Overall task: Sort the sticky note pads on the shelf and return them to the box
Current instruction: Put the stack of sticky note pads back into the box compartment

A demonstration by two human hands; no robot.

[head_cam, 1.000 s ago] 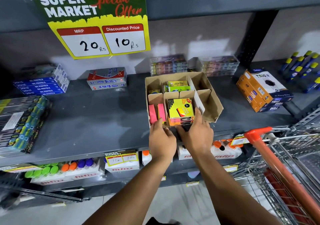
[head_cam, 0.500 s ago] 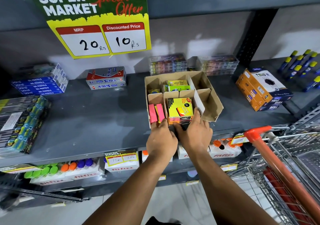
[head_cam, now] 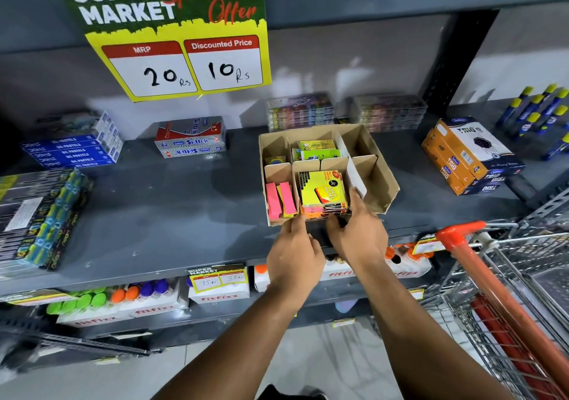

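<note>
A cardboard box [head_cam: 377,165] with dividers stands on the grey shelf [head_cam: 172,202]. Its front middle compartment holds a stack of sticky note pads with a yellow pad [head_cam: 323,188] on top. Pink pads [head_cam: 278,198] stand in the front left compartment and green pads [head_cam: 318,150] lie in the back middle one. My right hand [head_cam: 358,230] grips the stack, thumb on its right side by the white divider and fingers curled under its front. My left hand [head_cam: 294,250] has its fingertips on the box's front edge at the stack's left corner.
Orange boxes [head_cam: 462,156] sit right of the cardboard box and a red-and-silver pack [head_cam: 191,138] to its left. Blue pastel boxes [head_cam: 74,150] and dark packs [head_cam: 34,215] fill the far left. A trolley with an orange handle [head_cam: 480,264] stands at the lower right.
Both hands stay at the front of the box. My right thumb has crept a little higher along the stack's right side; the left fingertips have closed in on its left corner.
</note>
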